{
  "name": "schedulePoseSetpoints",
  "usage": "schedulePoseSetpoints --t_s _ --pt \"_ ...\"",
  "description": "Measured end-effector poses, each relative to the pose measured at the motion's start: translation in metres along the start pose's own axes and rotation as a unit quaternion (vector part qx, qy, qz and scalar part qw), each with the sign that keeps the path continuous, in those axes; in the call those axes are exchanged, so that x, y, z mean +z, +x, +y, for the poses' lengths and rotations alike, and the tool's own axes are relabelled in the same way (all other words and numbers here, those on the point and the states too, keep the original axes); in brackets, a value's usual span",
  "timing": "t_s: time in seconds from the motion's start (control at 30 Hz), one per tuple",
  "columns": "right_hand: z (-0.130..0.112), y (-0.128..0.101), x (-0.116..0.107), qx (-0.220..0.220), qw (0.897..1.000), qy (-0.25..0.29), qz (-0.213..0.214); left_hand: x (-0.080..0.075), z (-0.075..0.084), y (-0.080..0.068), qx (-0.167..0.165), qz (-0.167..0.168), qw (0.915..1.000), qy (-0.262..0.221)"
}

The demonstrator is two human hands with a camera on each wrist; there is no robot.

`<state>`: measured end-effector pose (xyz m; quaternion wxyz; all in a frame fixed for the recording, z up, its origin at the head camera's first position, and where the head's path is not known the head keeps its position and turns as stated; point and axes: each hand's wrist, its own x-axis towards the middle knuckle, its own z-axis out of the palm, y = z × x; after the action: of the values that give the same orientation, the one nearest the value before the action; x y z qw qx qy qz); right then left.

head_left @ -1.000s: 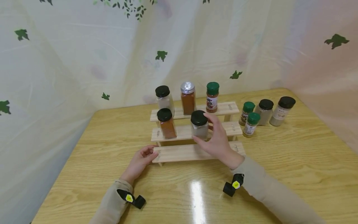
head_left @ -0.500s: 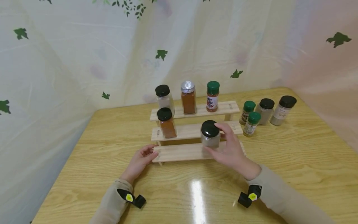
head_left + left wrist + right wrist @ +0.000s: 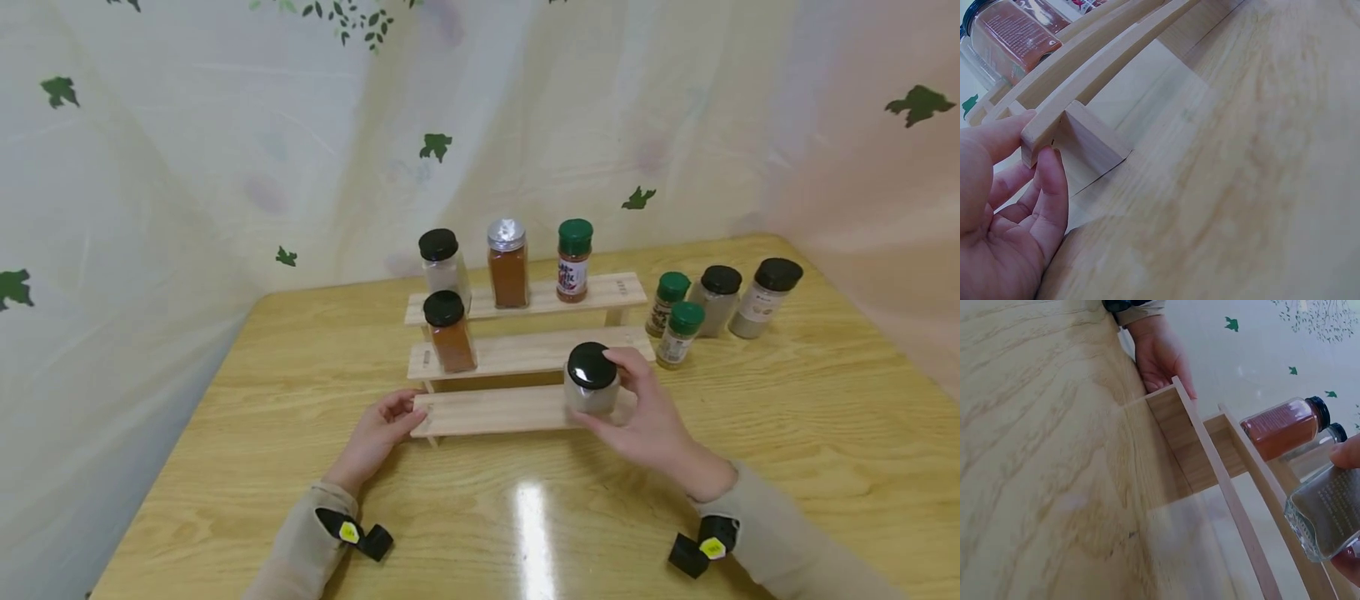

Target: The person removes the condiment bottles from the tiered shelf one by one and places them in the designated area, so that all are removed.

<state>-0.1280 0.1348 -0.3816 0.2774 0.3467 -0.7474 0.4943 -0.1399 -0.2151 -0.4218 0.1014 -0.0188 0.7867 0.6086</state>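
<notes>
Glossy wooden table (image 3: 787, 433), glass jar (image 3: 592, 390)

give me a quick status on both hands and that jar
Left hand touches the rack's bottom-left end. Right hand grips black-lid jar, held over the bottom step's right end, apparently off the wood. Nothing under it.

Beige long sleeves (image 3: 780, 542) on both arms — each wrist wears a black strap-on camera (image 3: 697, 550) with a yellow sticker.
</notes>
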Motion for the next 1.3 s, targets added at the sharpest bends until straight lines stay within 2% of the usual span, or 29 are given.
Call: schedulePoseSetpoints --t_s 0.4,0.6,0.8,1.0,1.3 --pt "0.008 -0.012 -0.009 -0.023 0.999 0.014 -0.027 -0.001 0.001 0.001 0.001 -0.001 0.9999 0.015" --pt "0.006 -0.011 -0.009 -0.022 0.999 0.025 -0.023 -0.002 0.000 0.001 -0.004 0.001 0.9999 0.016" --pt "0.004 -0.011 -0.013 -0.005 0.999 0.029 -0.020 -0.001 0.001 0.000 -0.002 0.000 0.9999 0.011" --pt "0.005 -0.010 -0.013 -0.010 0.999 0.035 -0.019 -0.001 0.000 -0.001 0.006 0.005 0.9999 0.011" --pt "0.010 -0.010 -0.019 -0.016 1.000 0.014 -0.014 -0.001 -0.004 0.002 0.016 0.002 0.9998 0.010"
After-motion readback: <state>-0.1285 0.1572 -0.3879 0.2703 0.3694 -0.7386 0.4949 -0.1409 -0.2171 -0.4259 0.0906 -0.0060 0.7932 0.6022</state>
